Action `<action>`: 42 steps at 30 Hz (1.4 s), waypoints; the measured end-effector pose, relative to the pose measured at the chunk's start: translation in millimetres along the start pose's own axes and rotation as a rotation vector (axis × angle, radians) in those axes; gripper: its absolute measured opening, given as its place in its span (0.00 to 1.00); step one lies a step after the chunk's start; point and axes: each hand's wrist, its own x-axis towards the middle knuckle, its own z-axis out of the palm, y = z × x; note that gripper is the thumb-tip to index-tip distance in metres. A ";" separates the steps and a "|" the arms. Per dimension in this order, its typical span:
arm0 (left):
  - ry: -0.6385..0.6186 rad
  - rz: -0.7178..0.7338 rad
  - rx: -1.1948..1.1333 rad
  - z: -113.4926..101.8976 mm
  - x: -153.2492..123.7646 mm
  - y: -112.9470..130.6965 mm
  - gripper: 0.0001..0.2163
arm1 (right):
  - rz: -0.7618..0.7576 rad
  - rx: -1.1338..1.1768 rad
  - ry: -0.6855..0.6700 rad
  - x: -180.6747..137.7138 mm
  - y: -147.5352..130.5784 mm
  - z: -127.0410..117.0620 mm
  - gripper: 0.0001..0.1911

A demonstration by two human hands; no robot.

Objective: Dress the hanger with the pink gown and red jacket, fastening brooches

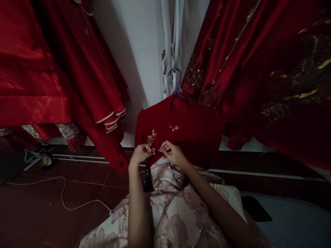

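Observation:
A dark red garment (196,127) hangs before me on a purple hanger (178,84). Gold and pearl-like beaded ornaments are on its front: a fan-shaped tasselled ornament (150,139) and, higher up, a short beaded ornament (173,128). My left hand (140,154) is closed in a pinch at the garment's edge, beside a small beaded piece (153,151); what lies between its fingertips is hidden. Just to its right, my right hand (172,153) pinches a small beaded fastener piece (160,150) between thumb and finger. Both hands are close together, slightly apart.
Red garments (95,69) hang at the left, and an embroidered red garment (245,69) at the right. White metal bars (170,38) stand behind the hanger. A pale cable (64,193) crosses the tiled floor. Patterned cloth (181,213) lies beneath my arms; a dark flat object (256,208) rests at right.

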 end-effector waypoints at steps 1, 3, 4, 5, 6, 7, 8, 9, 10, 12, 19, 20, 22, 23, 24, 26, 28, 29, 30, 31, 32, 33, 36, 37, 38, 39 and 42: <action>-0.002 -0.003 0.001 -0.5 -0.3 -0.8 0.09 | -0.013 0.000 -0.024 -0.2 -0.7 -0.7 0.04; -0.054 -0.015 -0.029 -1.1 -1.0 -0.4 0.09 | -0.036 0.008 -0.062 -0.6 -1.9 -1.0 0.05; -0.090 -0.023 -0.055 -1.1 -1.3 0.4 0.09 | -0.043 0.012 -0.076 -0.7 -2.1 -0.6 0.05; -0.124 -0.032 -0.084 -1.0 -1.6 1.5 0.09 | -0.047 0.014 -0.085 -0.8 -1.9 0.0 0.04; -0.151 -0.046 -0.112 -0.9 -1.8 2.7 0.10 | -0.045 0.016 -0.090 -0.8 -1.4 0.6 0.04; -0.174 -0.062 -0.135 -0.8 -2.0 3.7 0.10 | -0.041 0.015 -0.095 -0.8 -0.8 1.3 0.04; -0.192 -0.080 -0.153 -0.7 -2.3 4.4 0.11 | -0.035 0.014 -0.101 -0.7 -0.1 1.9 0.04; -0.208 -0.096 -0.164 -0.7 -2.6 5.0 0.11 | -0.032 0.012 -0.109 -0.7 0.5 2.4 0.04; -0.221 -0.111 -0.169 -0.8 -3.0 5.2 0.12 | -0.029 0.010 -0.114 -0.6 1.1 2.8 0.05; -0.245 -0.129 -0.168 -1.1 -4.1 5.3 0.14 | -0.033 -0.002 -0.114 -0.5 2.1 3.3 0.05; -0.290 -0.124 -0.126 2.4 -5.3 7.1 0.17 | -0.040 -0.039 -0.072 -0.9 4.9 4.8 0.05; -0.281 -0.116 -0.117 3.4 -4.8 7.4 0.16 | -0.042 -0.042 -0.068 -1.1 4.9 4.8 0.05; -0.259 -0.107 -0.104 5.1 -3.9 7.9 0.14 | -0.045 -0.046 -0.066 -1.3 4.4 4.7 0.05; -0.248 -0.105 -0.103 5.8 -3.4 8.1 0.13 | -0.044 -0.046 -0.066 -1.4 3.9 4.5 0.06; -0.236 -0.103 -0.104 6.2 -3.1 8.3 0.12 | -0.042 -0.045 -0.070 -1.4 3.4 4.2 0.06; -0.225 -0.090 -0.104 6.5 -2.6 8.8 0.10 | -0.037 -0.035 -0.084 -1.5 2.6 3.6 0.05; -0.216 -0.071 -0.097 6.3 -2.5 9.4 0.09 | -0.036 -0.023 -0.104 -1.7 2.3 3.5 0.05; -0.210 -0.063 -0.092 6.1 -2.4 9.5 0.08 | -0.037 -0.020 -0.110 -1.9 2.4 3.9 0.05; -0.205 -0.058 -0.088 5.9 -2.2 9.3 0.08 | -0.039 -0.023 -0.107 -2.2 2.8 4.6 0.05; -0.202 -0.054 -0.086 5.9 -1.8 8.7 0.07 | -0.039 -0.032 -0.096 -2.6 3.2 5.6 0.05; -0.197 -0.054 -0.085 6.1 -1.1 7.5 0.08 | -0.039 -0.045 -0.079 -3.0 3.7 6.9 0.04; -0.192 -0.054 -0.078 6.6 -0.1 5.8 0.09 | -0.039 -0.060 -0.060 -3.5 4.2 8.3 0.04; -0.143 -0.054 -0.016 9.1 4.5 -1.9 0.13 | -0.041 -0.091 -0.019 -4.5 4.8 11.9 0.05; -0.116 -0.049 0.013 10.3 6.3 -4.8 0.14 | -0.043 -0.091 -0.018 -4.6 4.8 12.6 0.05; -0.094 -0.041 0.040 11.4 7.9 -7.5 0.14 | -0.045 -0.087 -0.022 -4.7 4.6 13.0 0.05; -0.077 -0.030 0.061 12.6 9.4 -9.7 0.13 | -0.045 -0.082 -0.028 -4.7 4.4 13.1 0.05; -0.050 -0.008 0.104 15.1 11.8 -13.3 0.10 | -0.040 -0.079 -0.037 -4.7 3.8 12.6 0.05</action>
